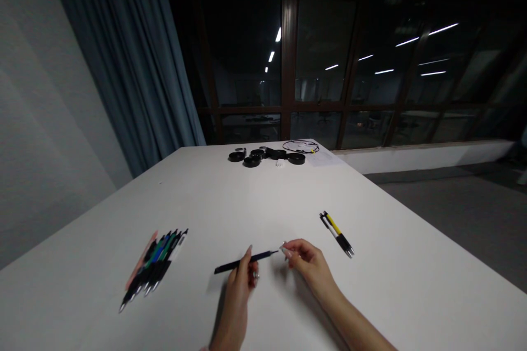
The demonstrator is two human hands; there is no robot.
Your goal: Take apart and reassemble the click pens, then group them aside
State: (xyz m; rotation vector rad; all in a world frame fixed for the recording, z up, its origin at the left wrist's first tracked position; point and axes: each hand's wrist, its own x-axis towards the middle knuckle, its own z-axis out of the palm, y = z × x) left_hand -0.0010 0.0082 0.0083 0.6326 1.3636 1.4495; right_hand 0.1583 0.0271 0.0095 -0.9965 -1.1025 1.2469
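My left hand is closed around a dark pen, held nearly level just above the white table. Its narrow tip points right, toward my right hand. The thumb and fingers of that hand are pinched together just beyond the tip, with a small gap between. Something small and shiny shows at the fingertips, too small to name. To the left lies a row of several pens with black, green, blue, white and pink barrels. Right of my right hand, two pens, one yellow and one white, lie side by side.
Several black rolls sit at the table's far end beside a thin looped cable and a sheet of paper. The white table reaches toward dark windows. A blue curtain hangs at the left.
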